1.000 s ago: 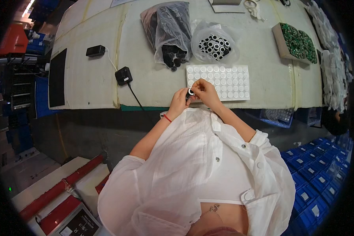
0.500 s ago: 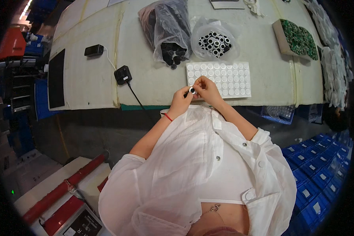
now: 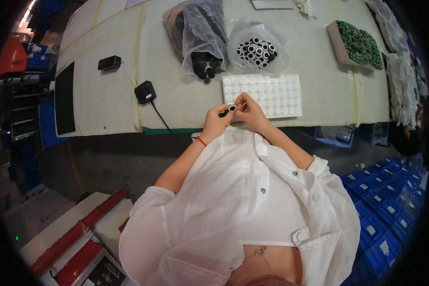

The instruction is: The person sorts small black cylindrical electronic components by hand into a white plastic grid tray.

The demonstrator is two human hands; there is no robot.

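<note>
My left hand (image 3: 215, 122) is closed around a small black part with a white ring (image 3: 231, 108) at its end, just over the near edge of the table. Beside that ring, my right hand (image 3: 252, 116) has its thumb and fingers pinched together; anything between them is too small or hidden to make out. Directly beyond both hands lies a white tray (image 3: 297, 113) with rows of round white pieces, its near left corner partly covered by my hands.
Behind the tray sit a clear bag of black-and-white ring parts (image 3: 257, 52) and a larger bag of black parts (image 3: 202, 43). A box of green circuit boards (image 3: 355, 45) stands at the right. Leftward are a black cube-shaped device (image 3: 145, 92) with a cable and a small black box (image 3: 109, 63).
The view has shifted slightly. More of the black part now shows in my left hand, and its ringed end is tilted differently. Both hands stay close together.
</note>
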